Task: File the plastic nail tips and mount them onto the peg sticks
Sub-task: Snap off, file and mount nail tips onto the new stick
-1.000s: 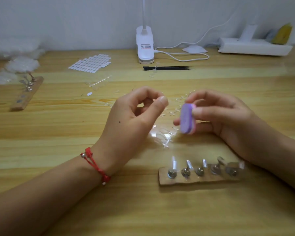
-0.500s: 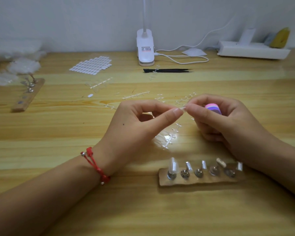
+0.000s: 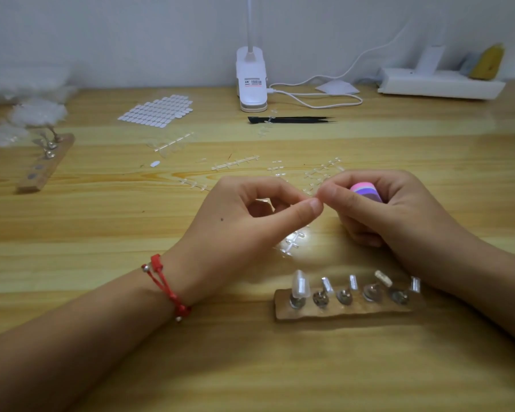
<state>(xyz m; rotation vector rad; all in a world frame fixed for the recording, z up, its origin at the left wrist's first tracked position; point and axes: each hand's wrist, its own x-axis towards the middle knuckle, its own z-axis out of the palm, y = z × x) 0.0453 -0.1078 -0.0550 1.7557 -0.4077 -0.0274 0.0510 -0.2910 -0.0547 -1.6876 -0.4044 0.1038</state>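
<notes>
Just beyond the peg stand [image 3: 348, 309], the left hand [image 3: 250, 221] and right hand [image 3: 378, 212] pinch one clear nail tip [image 3: 317, 199] (barely visible) between meeting fingertips, the right's curled fingers also gripping a pink-purple file block [image 3: 366, 190].

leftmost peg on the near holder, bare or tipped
Tipped: a clear nail tip stands upright on that peg of the wooden holder.

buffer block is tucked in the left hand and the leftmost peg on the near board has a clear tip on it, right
Not quite: the head view shows the buffer block tucked in the right hand, not the left hand. The leftmost peg on the near board does carry a clear tip.
</notes>
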